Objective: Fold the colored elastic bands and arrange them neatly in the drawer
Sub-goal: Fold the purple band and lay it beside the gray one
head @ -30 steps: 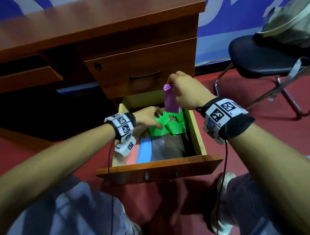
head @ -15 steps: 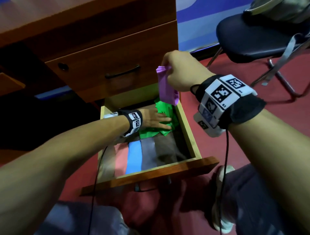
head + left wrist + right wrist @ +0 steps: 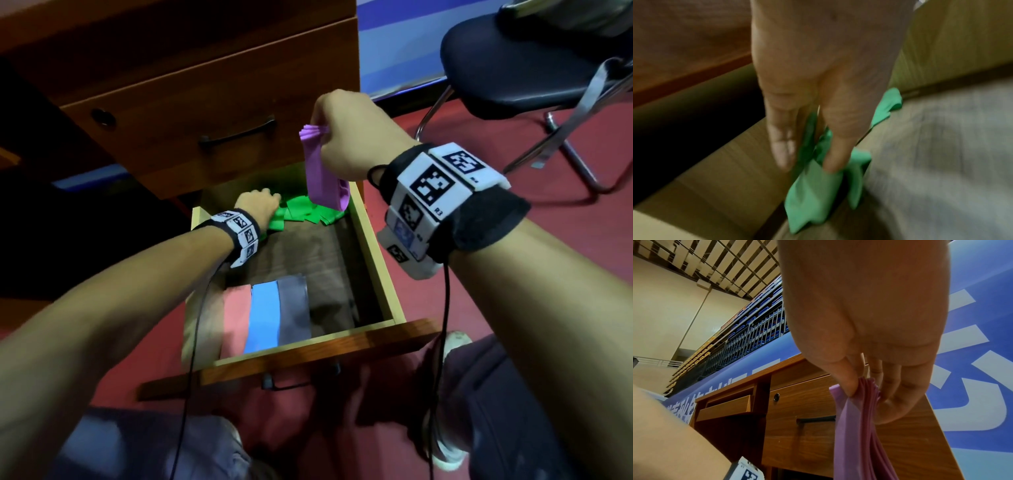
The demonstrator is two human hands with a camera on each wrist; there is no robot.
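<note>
The wooden drawer [image 3: 377, 263] is pulled out below the desk. A crumpled green band [image 3: 310, 215] [image 3: 809, 196] lies at its back. My left hand [image 3: 261, 204] [image 3: 807, 164] reaches down onto the band's left end and grips it, with green cloth showing between the fingers. My right hand [image 3: 322, 133] [image 3: 865, 393] pinches the top of a folded purple band [image 3: 324, 180] [image 3: 856, 428], which hangs above the drawer's back right corner. Folded pink [image 3: 234, 317], blue [image 3: 263, 317] and grey [image 3: 294, 308] bands lie side by side at the drawer's front.
A closed drawer with a dark handle [image 3: 237, 135] sits directly above the open one. A dark chair [image 3: 513, 72] with metal legs stands at the right on the red floor. My knees are below the drawer front [image 3: 308, 353].
My left hand has slid from the middle of the green band to its back left end and curled onto it. The right hand still holds the purple band up.
</note>
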